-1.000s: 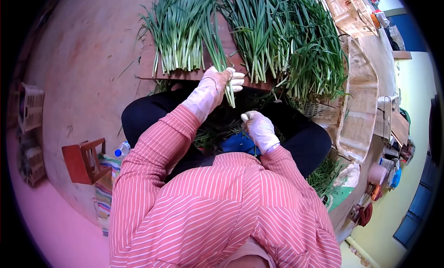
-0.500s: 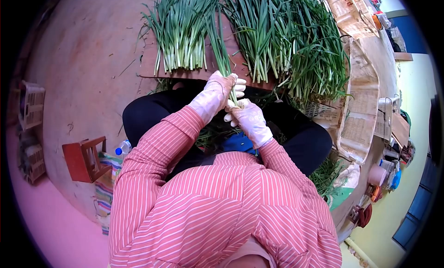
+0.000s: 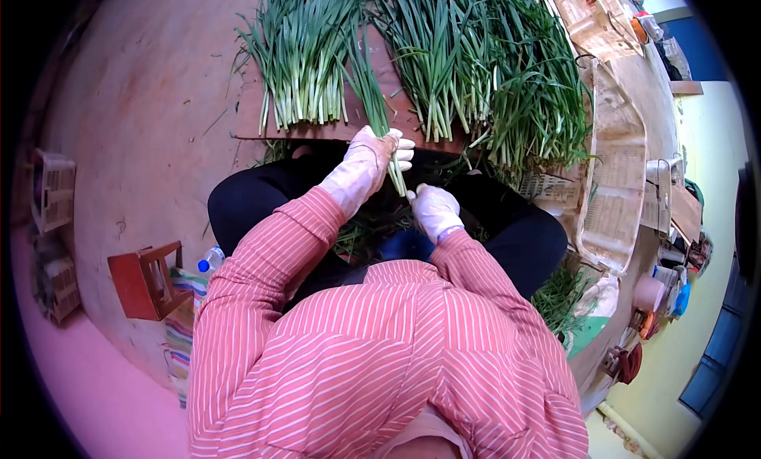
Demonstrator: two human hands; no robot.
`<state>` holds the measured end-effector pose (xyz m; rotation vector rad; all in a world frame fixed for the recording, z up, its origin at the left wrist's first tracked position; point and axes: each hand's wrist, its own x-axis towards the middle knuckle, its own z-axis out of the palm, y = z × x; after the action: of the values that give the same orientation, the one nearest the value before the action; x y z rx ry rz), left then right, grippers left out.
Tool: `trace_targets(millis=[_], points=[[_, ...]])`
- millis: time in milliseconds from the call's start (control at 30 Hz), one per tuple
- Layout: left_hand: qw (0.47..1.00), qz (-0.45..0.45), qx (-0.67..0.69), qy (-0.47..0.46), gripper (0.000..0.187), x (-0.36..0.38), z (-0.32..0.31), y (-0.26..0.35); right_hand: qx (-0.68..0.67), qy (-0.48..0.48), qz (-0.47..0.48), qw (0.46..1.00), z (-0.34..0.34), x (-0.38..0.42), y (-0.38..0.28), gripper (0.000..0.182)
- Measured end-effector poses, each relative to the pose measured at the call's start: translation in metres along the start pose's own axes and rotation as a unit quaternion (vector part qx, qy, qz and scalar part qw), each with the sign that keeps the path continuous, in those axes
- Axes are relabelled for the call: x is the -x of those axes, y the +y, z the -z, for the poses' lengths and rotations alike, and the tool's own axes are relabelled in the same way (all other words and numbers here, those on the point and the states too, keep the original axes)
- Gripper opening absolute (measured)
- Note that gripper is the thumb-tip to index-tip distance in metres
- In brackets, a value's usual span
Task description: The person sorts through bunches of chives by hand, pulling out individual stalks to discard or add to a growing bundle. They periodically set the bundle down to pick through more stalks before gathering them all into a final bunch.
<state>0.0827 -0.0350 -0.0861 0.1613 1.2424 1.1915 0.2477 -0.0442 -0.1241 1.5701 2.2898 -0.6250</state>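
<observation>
My left hand (image 3: 376, 151), in a whitish glove, is closed around a small bunch of garlic greens (image 3: 368, 94). Their leaves point away from me over the board, and the pale stem ends (image 3: 397, 177) stick out below the fist. My right hand (image 3: 435, 208), also gloved, is just to the right of those ends with its fingers curled in. Its thumb and fingertip come close to the stem ends; whether they pinch anything is too small to tell. Beyond the hands, a pile of pale-stemmed greens (image 3: 305, 70) and a larger pile (image 3: 444, 70) lie on the board.
The brown board (image 3: 317, 132) is in front of my knees. A darker pile of greens (image 3: 543, 102) borders white plastic crates (image 3: 610, 189) at right. A red-brown wooden stool (image 3: 147, 283) and a bottle (image 3: 212, 258) stand at left. Loose trimmings (image 3: 559, 300) lie by my right knee.
My right hand has moved down and right, away from my left hand, and the stem ends are now uncovered. The left hand keeps its hold on the greens, nearly in place.
</observation>
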Motion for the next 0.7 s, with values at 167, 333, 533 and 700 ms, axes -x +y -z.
trace_targets(millis=[167, 333, 533, 700], points=[[1.000, 0.022, -0.015, 0.006, 0.023, -0.004, 0.001, 0.000, -0.287, -0.200, -0.127, 0.928, 0.035, 0.000, 0.001, 0.036], [1.000, -0.006, 0.017, -0.023, 0.023, -0.003, 0.010, 0.007, -0.618, -0.133, -0.001, 0.775, 0.061, 0.029, 0.006, 0.038], [0.995, 0.037, 0.011, -0.093, 0.033, 0.030, 0.004, 0.028, -0.742, -0.069, 0.165, 0.646, 0.081, 0.032, 0.001, 0.058], [0.982, -0.041, -0.046, -0.179, 0.028, 0.064, -0.018, 0.027, -0.816, 0.050, 0.174, 0.549, 0.097, 0.009, -0.032, 0.062]])
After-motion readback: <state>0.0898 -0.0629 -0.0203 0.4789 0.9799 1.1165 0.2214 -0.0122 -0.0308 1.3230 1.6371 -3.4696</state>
